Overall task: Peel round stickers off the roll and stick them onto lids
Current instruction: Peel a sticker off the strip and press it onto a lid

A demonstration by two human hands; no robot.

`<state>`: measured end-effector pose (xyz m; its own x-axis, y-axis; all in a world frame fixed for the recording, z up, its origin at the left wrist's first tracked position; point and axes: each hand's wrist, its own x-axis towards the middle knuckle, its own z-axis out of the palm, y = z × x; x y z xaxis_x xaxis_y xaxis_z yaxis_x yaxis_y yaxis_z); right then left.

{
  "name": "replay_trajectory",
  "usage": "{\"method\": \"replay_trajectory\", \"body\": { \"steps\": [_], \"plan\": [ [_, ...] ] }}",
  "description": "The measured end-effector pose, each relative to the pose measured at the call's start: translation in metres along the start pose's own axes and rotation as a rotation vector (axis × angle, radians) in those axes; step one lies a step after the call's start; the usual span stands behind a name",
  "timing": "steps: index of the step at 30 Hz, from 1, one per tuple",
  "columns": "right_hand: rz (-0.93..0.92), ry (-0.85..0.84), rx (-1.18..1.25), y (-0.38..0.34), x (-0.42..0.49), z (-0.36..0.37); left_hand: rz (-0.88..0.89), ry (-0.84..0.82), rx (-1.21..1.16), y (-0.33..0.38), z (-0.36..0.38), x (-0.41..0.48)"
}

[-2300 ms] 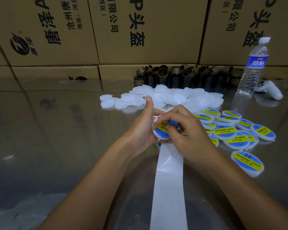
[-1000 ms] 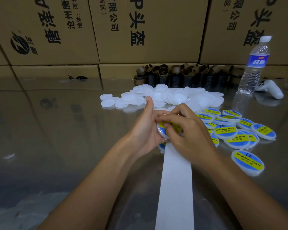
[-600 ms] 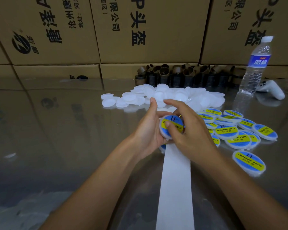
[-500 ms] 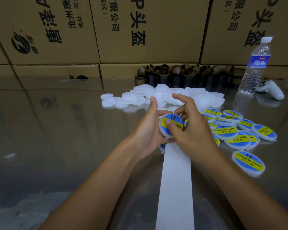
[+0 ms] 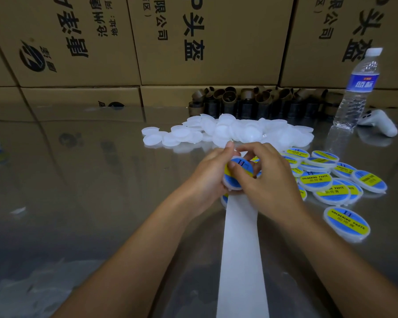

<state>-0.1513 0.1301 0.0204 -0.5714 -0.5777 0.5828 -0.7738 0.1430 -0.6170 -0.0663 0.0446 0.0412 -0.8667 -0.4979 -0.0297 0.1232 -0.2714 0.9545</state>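
1. We see the left hand (image 5: 207, 177) gripping a lid (image 5: 236, 181) above the middle of the desk (image 5: 101, 203).
2. The right hand (image 5: 270, 184) holds the same lid, with its thumb on the blue-yellow sticker (image 5: 241, 163).
3. The white backing strip (image 5: 241, 249) runs from under the hands to the near edge.
4. Plain lids (image 5: 239, 131) lie toward the far edge and labelled lids (image 5: 331, 187) toward the right edge.

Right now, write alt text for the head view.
The left hand and right hand hold a stickered lid over a white backing strip on a glossy table. Labelled lids lie to the right, bare white lids behind, a water bottle beyond.
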Motion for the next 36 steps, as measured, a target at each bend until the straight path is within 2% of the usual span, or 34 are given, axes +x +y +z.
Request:
{"method": "replay_trajectory", "body": {
  "steps": [5,10,15,20,23,28,32,36],
  "plan": [
    [-0.022,0.031,-0.076,-0.001,-0.001,-0.002,0.035,0.017,0.103,-0.004,0.002,0.000],
    [-0.066,0.022,-0.152,0.000,0.000,-0.006,0.056,-0.009,0.077,-0.005,0.001,0.000],
    [-0.062,0.055,-0.020,0.001,0.002,-0.004,0.058,0.011,0.029,-0.005,0.001,0.001],
    [-0.063,0.126,0.063,0.001,0.002,-0.003,0.161,-0.029,0.044,-0.004,-0.001,0.001],
    [0.003,0.156,0.177,-0.002,0.003,-0.003,0.243,-0.021,0.003,-0.002,-0.002,0.002],
    [0.078,0.128,0.377,-0.006,0.004,-0.003,0.342,-0.046,-0.029,-0.001,-0.002,0.002],
    [0.099,-0.007,0.488,-0.008,0.005,-0.005,0.377,-0.083,-0.049,-0.001,-0.002,0.002],
    [0.110,-0.010,0.531,-0.010,0.005,-0.006,0.347,-0.008,0.049,-0.003,-0.004,0.002]
  ]
}}
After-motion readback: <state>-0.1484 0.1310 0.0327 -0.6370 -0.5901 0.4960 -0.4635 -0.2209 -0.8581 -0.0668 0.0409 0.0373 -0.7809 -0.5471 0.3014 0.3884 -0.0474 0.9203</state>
